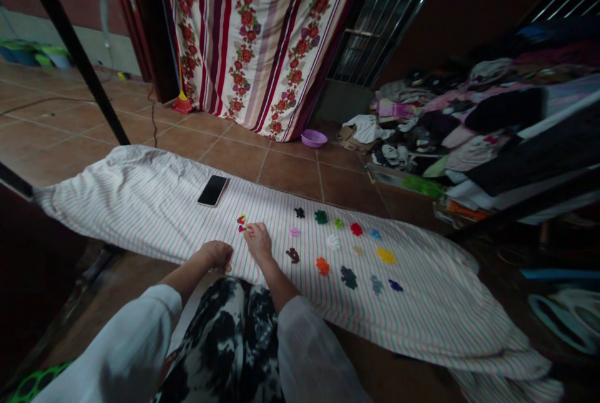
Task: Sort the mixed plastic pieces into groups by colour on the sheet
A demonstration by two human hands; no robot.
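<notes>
My right hand [257, 242] reaches over the striped cloth [169, 203] with its fingertips pinched beside a little cluster of mixed red, yellow, green and white pieces [241, 222]. Whatever sits between those fingertips is too small to name. My left hand [218, 255] rests curled at the cloth's near edge, its grip hidden from view. To the right of my right hand lie several small heaps sorted by colour, among them brown pieces [292, 255], pink pieces [294, 232], orange pieces [322, 265], white pieces [333, 241], red pieces [356, 228] and yellow pieces [386, 255].
A dark-screened phone [213, 190] lies on the cloth, left of the cluster. Beyond the cloth are a tiled floor [295, 172], a purple basin [314, 138] and a floral curtain [262, 34]. Clothes [469, 109] are piled at the right.
</notes>
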